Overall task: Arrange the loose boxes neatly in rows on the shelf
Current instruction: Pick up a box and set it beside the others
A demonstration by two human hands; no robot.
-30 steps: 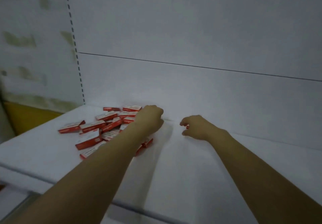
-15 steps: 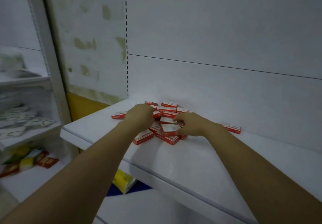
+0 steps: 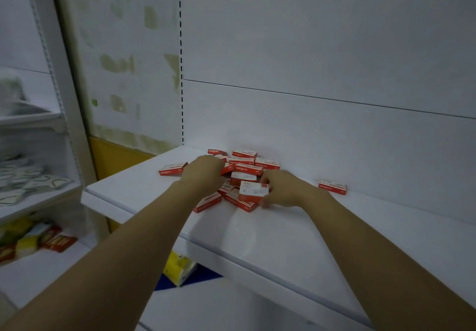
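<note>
The boxes (image 3: 243, 176) look to be made of printed card, red and white, with a slight sheen. The shelf (image 3: 283, 235) is coated white, smooth and faintly glossy. The back panel (image 3: 322, 47) is finished matt white. Patchy, peeling residue is seen on the wall (image 3: 123, 60).

A white shelf (image 3: 283, 240) runs from the frame's centre left to its lower right, carrying a jumbled pile of red-and-white boxes (image 3: 244, 173) near centre, one box (image 3: 172, 168) apart at left, another (image 3: 332, 186) at right.
</note>
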